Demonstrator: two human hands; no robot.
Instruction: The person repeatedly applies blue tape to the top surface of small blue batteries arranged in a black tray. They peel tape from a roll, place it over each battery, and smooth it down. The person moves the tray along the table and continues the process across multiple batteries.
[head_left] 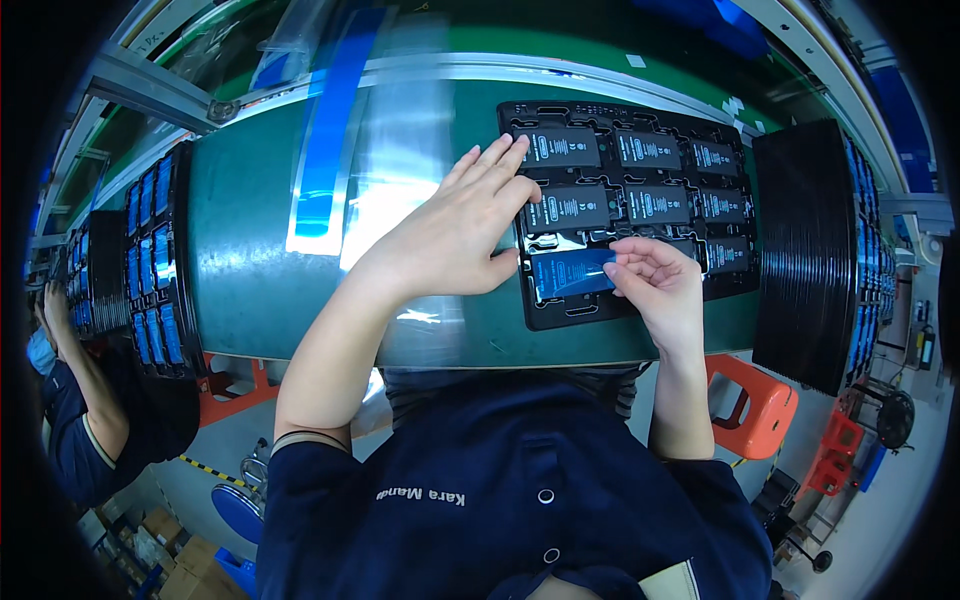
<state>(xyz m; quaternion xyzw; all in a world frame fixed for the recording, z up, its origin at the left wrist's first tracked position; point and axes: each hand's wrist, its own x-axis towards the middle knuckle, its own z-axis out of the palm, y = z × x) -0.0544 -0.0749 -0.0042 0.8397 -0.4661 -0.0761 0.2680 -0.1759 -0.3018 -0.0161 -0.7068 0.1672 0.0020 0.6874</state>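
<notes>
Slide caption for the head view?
Left hand along a black tray of flat packs, right hand at the end of the blue pack.

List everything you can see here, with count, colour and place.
Compartment tray: one, black, on the table, right of centre
Flat packs: eight, black, in that tray, one partly hidden
Blue flat pack: one, blue, tray's near-left compartment
Tray stacks: at least three, black, far right and left
Strip: one, blue, left of the tray
Plastic sheet: at least one, clear, beside the strip
Worktable: one, green, across the middle
Stools: at least two, orange, both sides
Boxes: several, brown, lower left
Co-worker: one, dark-blue clothing, left edge
Shirt: one, dark blue, bottom centre
Left hand: one, bare, over tray's left edge
Right hand: one, bare, pinching at blue flat pack's right end
</notes>
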